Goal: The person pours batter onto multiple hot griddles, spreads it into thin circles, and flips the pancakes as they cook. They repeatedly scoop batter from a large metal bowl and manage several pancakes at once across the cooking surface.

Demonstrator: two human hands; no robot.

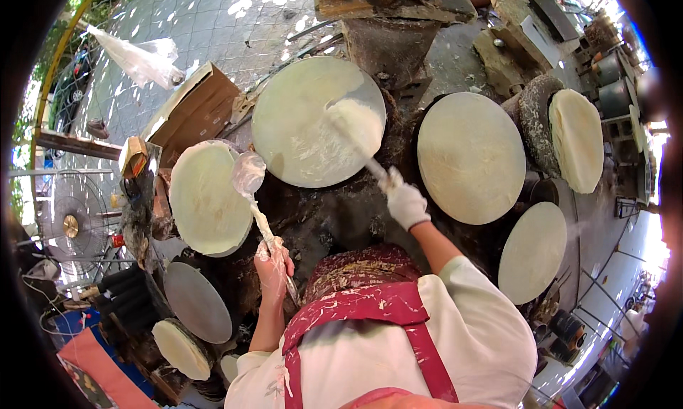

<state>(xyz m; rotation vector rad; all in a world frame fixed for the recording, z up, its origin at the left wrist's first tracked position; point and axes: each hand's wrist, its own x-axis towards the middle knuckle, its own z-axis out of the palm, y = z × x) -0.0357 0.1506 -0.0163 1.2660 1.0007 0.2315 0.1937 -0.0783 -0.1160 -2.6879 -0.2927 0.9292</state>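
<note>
My bare left hand [273, 265] is closed round the batter-smeared handle of a ladle [249, 173]. The ladle's round bowl is raised beside the far right edge of a batter-coated griddle [208, 203] on the left. A white glove covers my right hand [407, 205], closed on a long-handled spreader [373, 166], whose far end is smeared by motion. That end reaches over the large round griddle [299, 117] straight ahead. A thick cream-coloured patch of batter [364, 124] lies on this griddle's right side, with a thin pale layer over much of the rest.
More round griddles with pale sheets stand to the right, including a large one [471, 156] and a smaller one [533, 252]. A thick-edged pale sheet [575, 142] lies far right. Left are a bare grey disc [198, 302], a fan [71, 225] and a cardboard box [196, 110].
</note>
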